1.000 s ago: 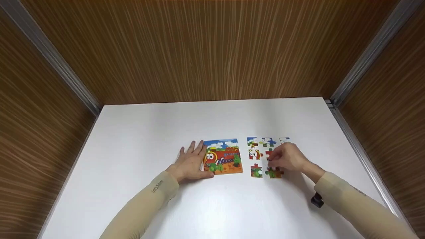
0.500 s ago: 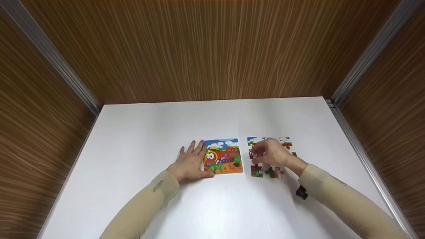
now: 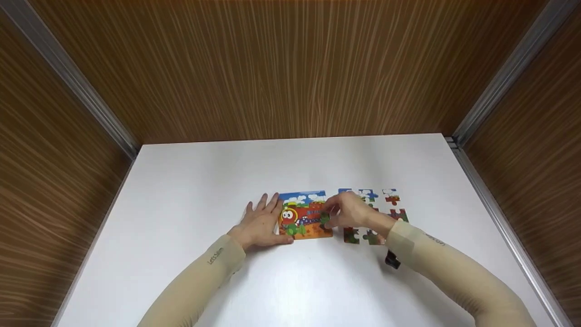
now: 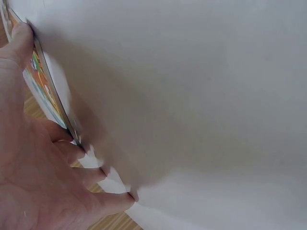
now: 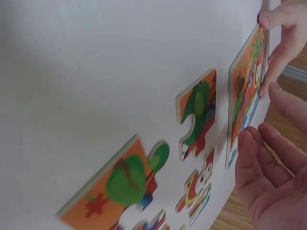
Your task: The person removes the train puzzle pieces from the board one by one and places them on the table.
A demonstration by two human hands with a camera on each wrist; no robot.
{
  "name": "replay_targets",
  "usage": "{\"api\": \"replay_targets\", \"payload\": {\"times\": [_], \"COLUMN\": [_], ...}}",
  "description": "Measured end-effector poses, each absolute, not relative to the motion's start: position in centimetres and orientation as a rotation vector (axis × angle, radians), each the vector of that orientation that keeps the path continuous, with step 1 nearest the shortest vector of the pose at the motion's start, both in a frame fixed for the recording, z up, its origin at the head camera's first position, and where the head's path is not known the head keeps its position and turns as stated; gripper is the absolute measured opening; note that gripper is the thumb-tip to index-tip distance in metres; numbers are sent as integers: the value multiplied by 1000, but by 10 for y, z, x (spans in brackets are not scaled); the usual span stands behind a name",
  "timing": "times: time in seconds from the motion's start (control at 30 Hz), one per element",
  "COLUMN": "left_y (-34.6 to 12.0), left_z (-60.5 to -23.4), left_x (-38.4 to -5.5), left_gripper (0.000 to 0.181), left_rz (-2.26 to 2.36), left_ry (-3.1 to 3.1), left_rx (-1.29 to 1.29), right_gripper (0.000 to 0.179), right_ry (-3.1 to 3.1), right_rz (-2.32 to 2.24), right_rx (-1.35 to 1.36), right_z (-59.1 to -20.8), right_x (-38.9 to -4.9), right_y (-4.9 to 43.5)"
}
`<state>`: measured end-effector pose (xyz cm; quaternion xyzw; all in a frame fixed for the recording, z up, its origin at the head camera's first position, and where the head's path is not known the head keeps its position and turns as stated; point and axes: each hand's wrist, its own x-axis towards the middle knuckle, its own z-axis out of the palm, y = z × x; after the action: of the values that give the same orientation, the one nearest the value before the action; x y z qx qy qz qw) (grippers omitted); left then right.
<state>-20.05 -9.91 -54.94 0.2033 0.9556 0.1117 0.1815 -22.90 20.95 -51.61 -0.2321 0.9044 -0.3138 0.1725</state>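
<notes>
A small square picture board [image 3: 306,215] with a cartoon train printed on it lies on the white table. Along its left side rests my left hand [image 3: 261,227], fingers spread straight, the thumb at the board's lower left corner. My right hand [image 3: 352,211] hovers at the board's right edge, palm down. In the right wrist view its bent fingers [image 5: 247,153] and thumb stand apart with nothing between them. Under and beside this hand lie jigsaw pieces in rows, such as a cloud piece [image 3: 390,195] and a green-and-orange piece [image 5: 199,103]; the hand and forearm partly cover several.
The white table [image 3: 299,286] spreads around the puzzle. Wood-grain panels stand behind it [image 3: 290,68] and on both sides, with metal strips at the corners. A black device [image 3: 392,260] shows under the right sleeve.
My right hand has swept left from over the puzzle pieces to the board's right edge, uncovering the right column of pieces. The left hand and the board have stayed in place.
</notes>
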Motion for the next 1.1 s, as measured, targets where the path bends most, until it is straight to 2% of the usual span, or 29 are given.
{"api": "replay_targets", "payload": {"times": [0.63,1.1], "left_y": [-98,-100], "left_z": [-548,-548], "left_x": [-199,-200], "left_gripper": [129,128], "left_rz": [317,300], "left_ry": [2696,2701], "left_rx": [570,575], "right_gripper": [47,33], "right_ry": [2616,2582], "right_rz": [-730,-775], "right_rx": [-652,-668], "right_z": [-528,-529], "right_x": [-231,-232], "right_y": [188,188]}}
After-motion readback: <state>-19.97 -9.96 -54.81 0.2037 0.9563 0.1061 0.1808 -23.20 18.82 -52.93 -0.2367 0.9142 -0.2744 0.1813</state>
